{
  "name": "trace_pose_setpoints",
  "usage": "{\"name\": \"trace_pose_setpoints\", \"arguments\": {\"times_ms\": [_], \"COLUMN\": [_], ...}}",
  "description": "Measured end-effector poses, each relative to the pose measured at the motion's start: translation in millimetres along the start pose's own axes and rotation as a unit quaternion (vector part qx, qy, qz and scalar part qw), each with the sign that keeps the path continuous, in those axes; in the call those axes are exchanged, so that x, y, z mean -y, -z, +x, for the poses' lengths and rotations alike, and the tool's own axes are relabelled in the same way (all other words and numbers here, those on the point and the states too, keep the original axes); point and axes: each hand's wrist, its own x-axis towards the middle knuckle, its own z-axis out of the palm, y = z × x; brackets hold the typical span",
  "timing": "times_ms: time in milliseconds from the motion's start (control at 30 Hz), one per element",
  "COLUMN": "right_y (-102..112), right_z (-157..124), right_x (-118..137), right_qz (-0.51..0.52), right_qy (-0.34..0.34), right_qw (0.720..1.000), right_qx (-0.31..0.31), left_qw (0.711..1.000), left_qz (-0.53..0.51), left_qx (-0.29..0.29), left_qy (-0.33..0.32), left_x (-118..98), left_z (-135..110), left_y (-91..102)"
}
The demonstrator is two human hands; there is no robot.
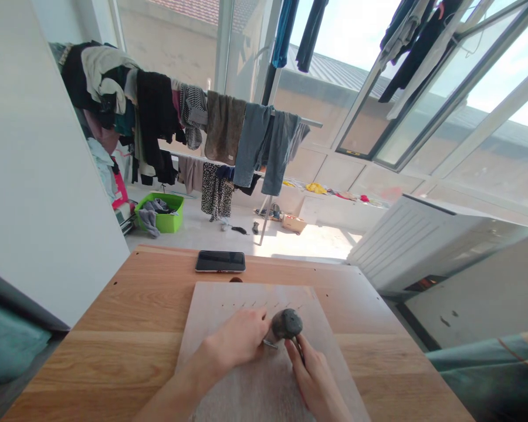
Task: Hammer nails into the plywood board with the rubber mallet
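A pale wooden board [250,387] lies on the table, with a row of thin nails [266,304] standing in its far part. My right hand [314,375] is wrapped round the handle of a hammer with a thick, dark, round head [287,323]. That head is over the board, close to my left fingertips. My left hand [240,337] is closed, its fingers pinched together. At its fingertips a shiny metal nail [270,344] sticks out, lying nearly flat; the hand and the hammer head partly hide what is between the fingers.
Beyond the board a black phone [220,261] lies on the wooden table [114,351]. Past the table's far edge stand a laundry rack with hanging clothes [226,129] and a green basket [169,220]. A white ribbed cabinet [405,240] is at the right.
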Motion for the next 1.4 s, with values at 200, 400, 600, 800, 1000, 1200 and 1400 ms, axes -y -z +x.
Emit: {"name": "trace_pose_setpoints", "arguments": {"times_ms": [200,400,600,800,1000,1200,1400], "right_y": [-0.8,1.0,0.2,1.7,2.8,2.6,2.5], "right_z": [-0.3,-1.5,-2.8,-3.4,-3.4,-2.6,-2.2], "right_x": [-2.1,2.0,1.2,3.2,4.3,4.6,6.9], "right_qz": [0.001,0.018,0.027,0.03,0.006,0.009,0.027], "right_qy": [-0.016,-0.037,-0.025,-0.013,-0.01,-0.026,-0.032], "right_qw": [1.0,0.999,0.999,0.999,1.0,1.0,0.999], "right_qx": [0.001,0.029,0.025,0.014,0.0,0.01,0.023], "left_qw": [0.994,0.988,0.984,0.984,0.987,0.982,0.964], "left_qz": [0.024,0.034,-0.026,-0.063,-0.068,-0.141,-0.238], "left_qx": [0.088,0.075,-0.031,-0.048,-0.044,-0.058,-0.076], "left_qy": [0.068,0.128,0.176,0.158,0.14,0.114,0.097], "left_x": [-4.5,21.4,67.0,74.1,61.6,67.0,82.5], "left_z": [-12.4,-21.8,-29.8,-30.2,-22.9,-19.2,-17.9], "left_y": [33.3,43.2,45.7,44.6,45.4,38.2,26.8]}}
